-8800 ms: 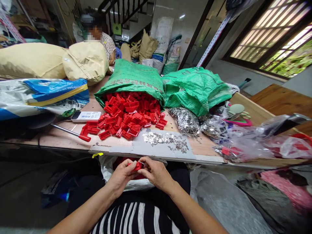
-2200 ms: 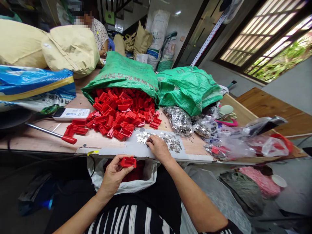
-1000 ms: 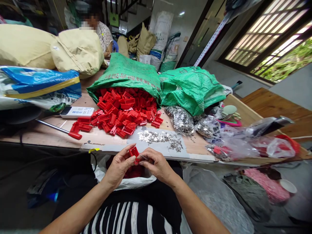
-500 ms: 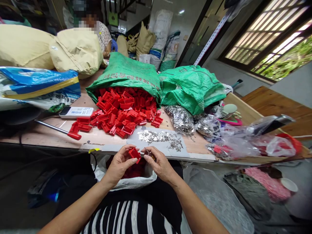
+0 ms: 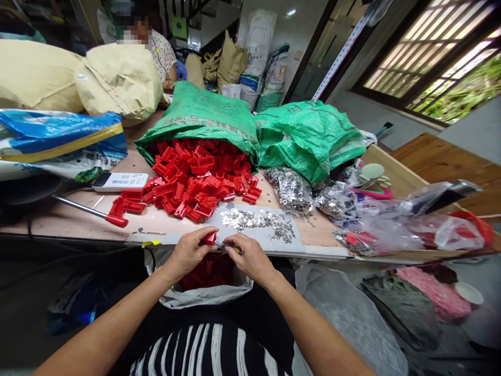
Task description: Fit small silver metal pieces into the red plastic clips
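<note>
My left hand (image 5: 192, 254) is closed on a small red plastic housing (image 5: 210, 238), held over the table's front edge. In my right hand (image 5: 250, 255) is a slim pointed metal tool (image 5: 221, 244), its grip mostly hidden by the fingers. The tool's tip meets the red housing or lies right beside it; which one I cannot tell. Below both hands a white sack (image 5: 199, 300) on my lap holds more red pieces. Just beyond the hands, small shiny metal pieces (image 5: 242, 216) lie spread on a grey sheet (image 5: 229, 241).
A heap of red housings (image 5: 191, 183) spills from a green sack (image 5: 211, 112). Bags of metal parts (image 5: 291, 190) stand right of it. At left lie a red-handled rod (image 5: 88, 208) and a white device (image 5: 121, 180). A person (image 5: 162, 55) sits behind cream sacks (image 5: 119, 78).
The red housing has turned and shifted slightly left and up with my left hand. My right hand has moved left, bringing the tool's tip to the housing.
</note>
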A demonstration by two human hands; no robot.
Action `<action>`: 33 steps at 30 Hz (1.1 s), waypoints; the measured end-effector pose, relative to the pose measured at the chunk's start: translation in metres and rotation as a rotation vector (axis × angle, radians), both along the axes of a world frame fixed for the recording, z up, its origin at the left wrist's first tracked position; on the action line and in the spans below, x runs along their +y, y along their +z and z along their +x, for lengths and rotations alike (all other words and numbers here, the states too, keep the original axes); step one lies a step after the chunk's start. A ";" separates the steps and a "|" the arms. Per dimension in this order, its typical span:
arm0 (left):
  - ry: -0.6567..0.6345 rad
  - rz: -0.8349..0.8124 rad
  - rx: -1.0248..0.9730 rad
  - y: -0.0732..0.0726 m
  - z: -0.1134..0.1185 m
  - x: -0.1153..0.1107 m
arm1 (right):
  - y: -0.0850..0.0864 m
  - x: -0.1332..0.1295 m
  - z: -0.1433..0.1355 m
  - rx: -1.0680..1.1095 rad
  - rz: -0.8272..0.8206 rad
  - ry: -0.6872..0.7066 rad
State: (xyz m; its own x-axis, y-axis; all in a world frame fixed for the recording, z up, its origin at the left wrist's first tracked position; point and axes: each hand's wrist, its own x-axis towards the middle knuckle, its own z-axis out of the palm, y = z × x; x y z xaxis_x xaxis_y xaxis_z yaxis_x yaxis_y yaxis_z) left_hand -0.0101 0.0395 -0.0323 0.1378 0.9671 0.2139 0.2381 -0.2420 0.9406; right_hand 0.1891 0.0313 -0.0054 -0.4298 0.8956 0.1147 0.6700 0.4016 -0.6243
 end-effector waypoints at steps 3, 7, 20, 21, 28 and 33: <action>-0.016 0.000 0.034 -0.001 -0.002 0.002 | -0.002 0.003 0.000 -0.002 0.009 0.028; -0.037 -0.017 0.031 -0.001 -0.003 0.003 | -0.003 0.006 -0.002 -0.019 0.008 0.063; -0.066 -0.019 0.043 -0.005 -0.005 0.005 | -0.002 0.007 -0.010 -0.120 -0.013 0.049; -0.066 -0.018 0.049 -0.005 -0.005 0.005 | -0.001 0.006 -0.013 -0.147 -0.012 0.028; -0.063 -0.027 0.063 -0.010 -0.006 0.003 | 0.001 -0.001 -0.017 -0.136 -0.045 -0.022; -0.027 -0.056 -0.003 -0.012 -0.006 -0.004 | 0.005 -0.005 -0.003 0.045 -0.066 -0.018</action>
State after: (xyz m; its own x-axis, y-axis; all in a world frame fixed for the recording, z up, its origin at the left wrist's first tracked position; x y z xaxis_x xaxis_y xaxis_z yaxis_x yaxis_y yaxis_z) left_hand -0.0160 0.0351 -0.0443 0.1631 0.9735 0.1601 0.2298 -0.1953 0.9535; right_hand 0.1857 0.0259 -0.0003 -0.4096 0.9093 0.0742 0.6476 0.3471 -0.6784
